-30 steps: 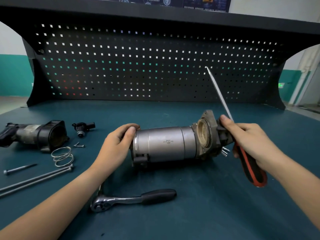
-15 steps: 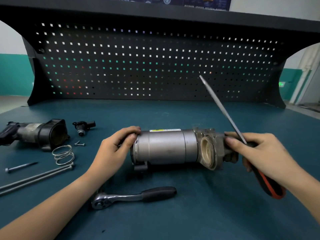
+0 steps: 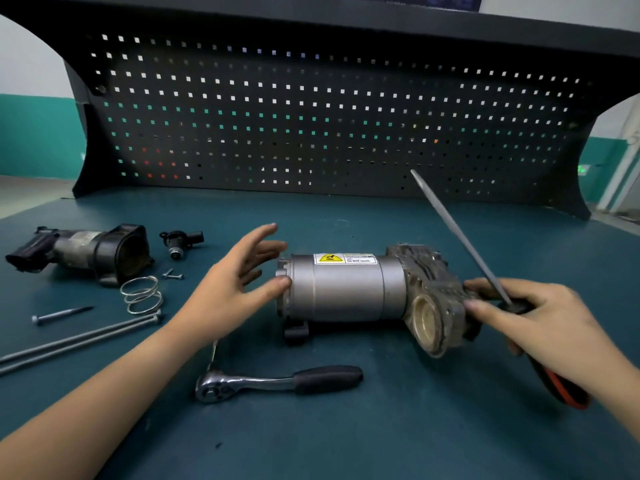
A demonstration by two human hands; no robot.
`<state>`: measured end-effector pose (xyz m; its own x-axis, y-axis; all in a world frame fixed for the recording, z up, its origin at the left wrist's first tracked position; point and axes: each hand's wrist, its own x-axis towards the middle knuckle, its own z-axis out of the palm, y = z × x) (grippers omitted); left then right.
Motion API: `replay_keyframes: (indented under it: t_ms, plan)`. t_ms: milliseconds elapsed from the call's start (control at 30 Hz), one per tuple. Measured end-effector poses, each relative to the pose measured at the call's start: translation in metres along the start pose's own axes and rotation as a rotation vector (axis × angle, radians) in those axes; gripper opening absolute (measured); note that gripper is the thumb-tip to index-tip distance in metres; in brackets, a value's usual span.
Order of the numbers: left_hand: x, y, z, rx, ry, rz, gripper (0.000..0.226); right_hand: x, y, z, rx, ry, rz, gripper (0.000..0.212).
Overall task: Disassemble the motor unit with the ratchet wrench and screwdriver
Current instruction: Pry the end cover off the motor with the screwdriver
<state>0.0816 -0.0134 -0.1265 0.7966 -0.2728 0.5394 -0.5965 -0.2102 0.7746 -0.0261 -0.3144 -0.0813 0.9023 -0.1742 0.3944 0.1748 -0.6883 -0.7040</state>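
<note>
Grey motor unit lies on the bench, now rolled yellow label upward; the left hand has let go, fingers spread, while the right hand grips the screwdriver beside its cast end, probably seeking remaining fasteners.

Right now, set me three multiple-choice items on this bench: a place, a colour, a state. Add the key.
1. The ratchet wrench lies: A on the pegboard; B on the bench, nearer than the motor unit; C in a hand.
2. The motor unit's warning label is: A blue; B red; C yellow and white.
3. The left hand is: A open, fingers spread; B gripping the spring; C a fist.
Key: B, it lies free before the motor unit; C, yellow panel beside white text; A, straight fingers hold nothing.
</note>
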Motion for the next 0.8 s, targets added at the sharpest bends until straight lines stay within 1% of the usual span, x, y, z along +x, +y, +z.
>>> replay_keyframes:
  t_ms: [67,100,167,200,233,300,333,367,433,500,533,600,667,700,800]
  plan:
    - [0.0,0.002,-0.005,-0.001,-0.02,-0.086,0.061,0.002,-0.006,-0.006,-0.037,-0.015,-0.005,0.011]
    - [0.0,0.003,-0.007,0.005,-0.065,-0.12,0.06,0.003,-0.008,-0.01,-0.046,-0.02,-0.009,0.021]
    - [-0.003,0.005,-0.009,0.041,-0.183,-0.164,0.058,0.006,-0.013,-0.02,-0.163,-0.036,-0.086,0.063]
    - [-0.004,0.006,-0.008,0.064,-0.22,-0.181,0.058,0.013,-0.017,-0.022,-0.27,-0.037,-0.131,0.072]
    - [-0.005,0.006,-0.007,0.074,-0.227,-0.197,0.06,0.021,-0.019,-0.025,-0.404,-0.054,-0.187,0.076]
    - [-0.005,0.003,-0.004,0.089,-0.186,-0.216,0.064,0.036,-0.029,-0.024,-0.727,-0.117,-0.342,0.085]
    - [-0.004,0.003,-0.002,0.105,-0.168,-0.226,0.062,0.044,-0.036,-0.021,-0.868,-0.164,-0.424,0.088]
    - [-0.003,0.003,0.0,0.123,-0.165,-0.232,0.058,0.051,-0.041,-0.017,-0.951,-0.215,-0.484,0.089]
    - [-0.002,0.005,0.003,0.139,-0.194,-0.222,0.045,0.063,-0.057,-0.013,-1.032,-0.3,-0.55,0.09]
    - [-0.001,0.005,0.004,0.099,-0.204,-0.233,0.03,0.072,-0.071,-0.012,-1.072,-0.348,-0.577,0.09]
    - [-0.001,0.006,0.003,0.06,-0.194,-0.248,0.027,0.076,-0.076,-0.013,-1.089,-0.35,-0.597,0.088]
    - [-0.001,0.006,0.002,-0.003,-0.168,-0.263,0.029,0.084,-0.089,-0.015,-1.141,-0.358,-0.615,0.078]
    - [-0.001,0.006,0.001,-0.02,-0.169,-0.263,0.029,0.09,-0.106,-0.013,-1.214,-0.441,-0.577,0.069]
    - [-0.002,0.006,0.001,-0.024,-0.178,-0.261,0.029,0.093,-0.115,-0.01,-1.251,-0.493,-0.537,0.066]
    - [-0.002,0.007,0.0,-0.013,-0.214,-0.258,0.031,0.113,-0.141,-0.003,-1.266,-0.527,-0.51,0.062]
